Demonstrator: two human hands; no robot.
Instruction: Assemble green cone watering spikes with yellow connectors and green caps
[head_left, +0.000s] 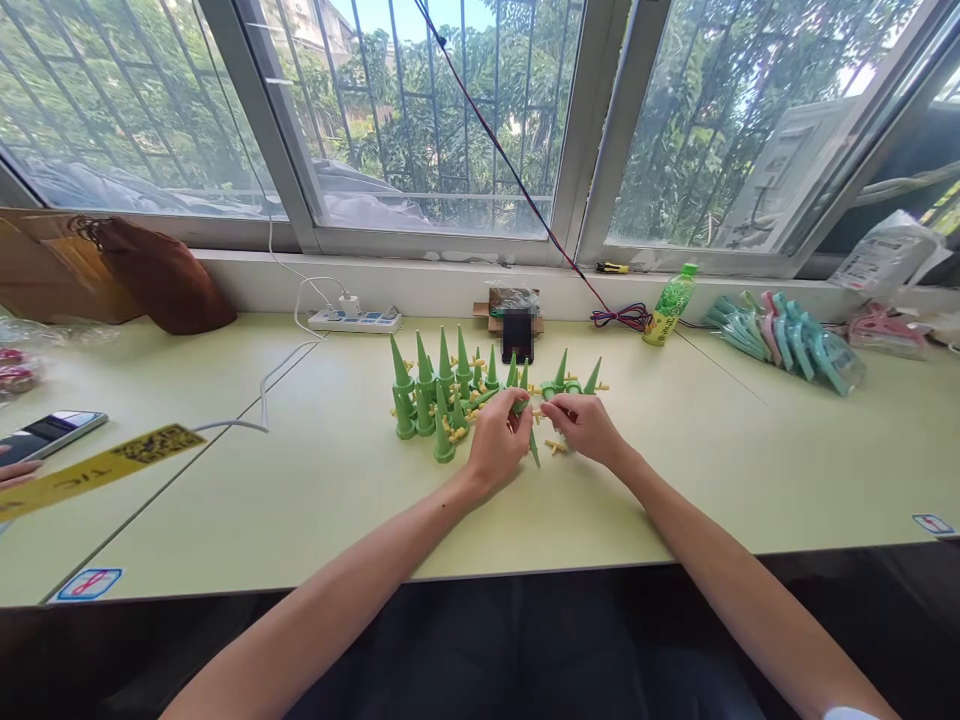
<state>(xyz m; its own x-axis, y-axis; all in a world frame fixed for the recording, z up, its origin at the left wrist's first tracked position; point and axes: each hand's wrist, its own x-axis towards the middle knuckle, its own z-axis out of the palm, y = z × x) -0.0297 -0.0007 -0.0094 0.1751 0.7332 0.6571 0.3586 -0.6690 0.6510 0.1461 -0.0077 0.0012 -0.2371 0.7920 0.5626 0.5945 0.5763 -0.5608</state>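
Observation:
My left hand [501, 432] is closed around a green plastic watering spike [534, 452], whose pointed end slants down below the fingers. Close beside it, my right hand [586, 424] has its fingertips pinched together; what they hold, if anything, is too small to make out. Just under the hands a yellow T-shaped valve piece [555, 447] lies on the table. Left of my hands stands a cluster of several upright green spikes [444, 365], some with yellow valve pieces on their sides. A few more green spikes [561, 370] stand behind my right hand.
Behind the spikes are a dark phone [517, 335] and a white power strip [356, 320]. A green drink bottle [670, 305] and bagged pastel items [787, 340] stand right. At far left, another person's hand [19, 474] is near a phone [56, 432] and yellow tag [112, 470].

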